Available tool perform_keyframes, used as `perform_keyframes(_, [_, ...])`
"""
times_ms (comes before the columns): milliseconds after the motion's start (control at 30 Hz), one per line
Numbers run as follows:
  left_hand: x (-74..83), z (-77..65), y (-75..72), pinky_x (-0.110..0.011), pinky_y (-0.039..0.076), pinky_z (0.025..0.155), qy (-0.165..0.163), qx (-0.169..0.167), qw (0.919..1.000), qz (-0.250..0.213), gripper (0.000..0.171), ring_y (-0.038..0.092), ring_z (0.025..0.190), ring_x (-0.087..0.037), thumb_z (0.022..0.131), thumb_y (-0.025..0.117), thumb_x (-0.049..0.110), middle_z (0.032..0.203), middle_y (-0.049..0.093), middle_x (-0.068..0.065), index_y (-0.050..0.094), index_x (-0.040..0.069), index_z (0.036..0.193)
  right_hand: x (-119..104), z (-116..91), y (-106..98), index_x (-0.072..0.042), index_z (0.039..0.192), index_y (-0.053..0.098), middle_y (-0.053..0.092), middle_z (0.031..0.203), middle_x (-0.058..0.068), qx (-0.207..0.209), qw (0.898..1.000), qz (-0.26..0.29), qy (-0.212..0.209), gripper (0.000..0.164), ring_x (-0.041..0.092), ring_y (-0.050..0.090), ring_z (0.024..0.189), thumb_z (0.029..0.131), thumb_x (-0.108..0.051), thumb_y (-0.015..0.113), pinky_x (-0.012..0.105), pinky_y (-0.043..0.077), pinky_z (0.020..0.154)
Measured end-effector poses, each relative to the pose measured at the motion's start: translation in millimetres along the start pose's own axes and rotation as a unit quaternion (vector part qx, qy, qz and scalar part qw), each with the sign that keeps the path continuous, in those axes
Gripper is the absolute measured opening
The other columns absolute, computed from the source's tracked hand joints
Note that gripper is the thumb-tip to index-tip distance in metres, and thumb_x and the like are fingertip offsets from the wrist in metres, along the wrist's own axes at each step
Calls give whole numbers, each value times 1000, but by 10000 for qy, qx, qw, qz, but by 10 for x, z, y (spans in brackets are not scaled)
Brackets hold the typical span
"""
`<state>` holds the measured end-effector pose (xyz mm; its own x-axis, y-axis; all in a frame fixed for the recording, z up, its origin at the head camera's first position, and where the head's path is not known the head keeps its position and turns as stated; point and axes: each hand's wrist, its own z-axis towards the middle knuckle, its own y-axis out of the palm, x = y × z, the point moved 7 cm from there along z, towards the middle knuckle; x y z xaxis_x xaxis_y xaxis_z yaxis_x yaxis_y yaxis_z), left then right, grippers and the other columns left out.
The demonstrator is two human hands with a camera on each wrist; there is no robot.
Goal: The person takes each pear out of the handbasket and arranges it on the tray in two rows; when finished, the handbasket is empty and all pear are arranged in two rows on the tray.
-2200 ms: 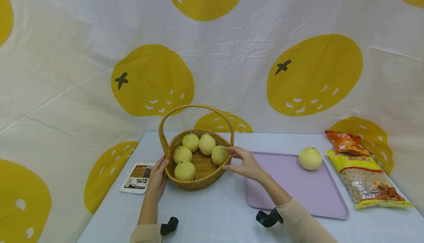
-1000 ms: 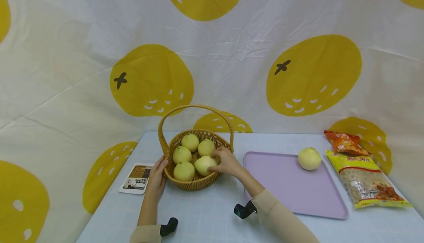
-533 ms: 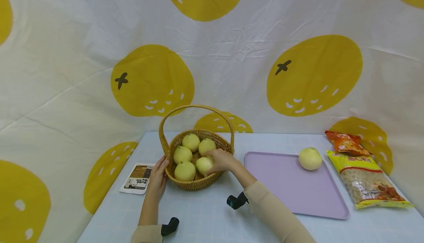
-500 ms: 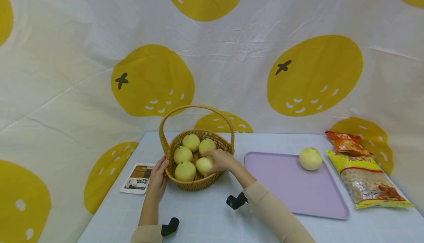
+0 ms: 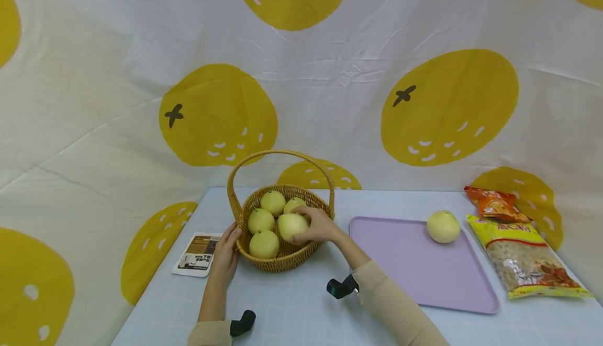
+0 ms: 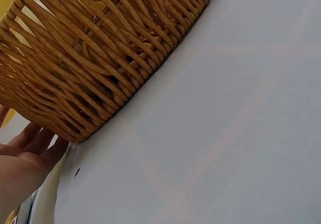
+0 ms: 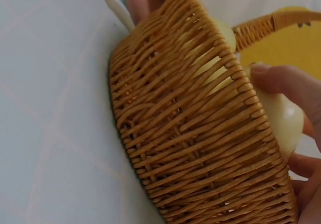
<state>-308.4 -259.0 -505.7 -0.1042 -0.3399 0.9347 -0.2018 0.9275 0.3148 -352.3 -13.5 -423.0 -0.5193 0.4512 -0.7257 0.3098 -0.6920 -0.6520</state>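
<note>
A wicker basket (image 5: 286, 263) with a tall arched handle stands on the table and holds several pale yellow-green pears. My right hand (image 5: 320, 225) curls round one pear (image 5: 291, 226) at the right of the group; this pear hides part of the pear (image 5: 294, 204) behind it. In the right wrist view, thumb and fingers grasp the pear (image 7: 283, 116) just above the rim. My left hand (image 5: 225, 252) rests against the basket's outer left side. Its fingers, in the left wrist view, lie fairly straight along the lower wicker wall (image 6: 95, 58). Another pear (image 5: 443, 226) sits on the purple tray (image 5: 419, 262).
To the left of the basket lies a flat white and brown packet (image 5: 197, 255). At the right, beyond the tray, are a yellow bag of snacks (image 5: 527, 257) and a small orange bag (image 5: 496, 203). A cloth with printed yellow fruit (image 5: 216, 115) hangs behind the table.
From the basket's right side, my right hand has moved left and shifted a pear toward the middle. In the last half second that pear has risen slightly. The left hand stays at the basket's side.
</note>
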Motion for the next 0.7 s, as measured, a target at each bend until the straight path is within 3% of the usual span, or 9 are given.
perform_keyframes(233, [-6,11,-11,-19,40,99,0,57,10000,10,64,29,136,-18,96,54,32,153,25,-7,25,12,150,-8,-92,-119,-5,127,53,55,127,13,625,9924,1015,-305,66,28,57,106,70,-21,81,36,53,82])
perform_keyframes(433, [0,5,-11,-25,34,106,6,19,10000,81,65,25,138,-21,96,54,32,153,23,-9,23,11,150,-174,-291,-218,6,128,47,49,129,22,611,9736,2142,-501,65,36,58,104,71,2,77,41,55,78])
perform_keyframes(567, [1,4,3,-26,32,108,27,-61,10000,54,66,25,139,-20,96,54,32,153,23,-8,22,11,150,-311,-464,-343,11,127,44,48,126,27,763,9687,2313,-483,65,37,58,100,70,6,75,42,55,75])
perform_keyframes(700, [5,6,11,-26,31,108,96,-125,9999,-2,66,25,139,-20,97,53,31,153,23,-8,21,9,150,-205,-579,-412,6,131,45,48,129,24,904,9673,2338,-381,67,36,58,104,71,4,76,41,56,77])
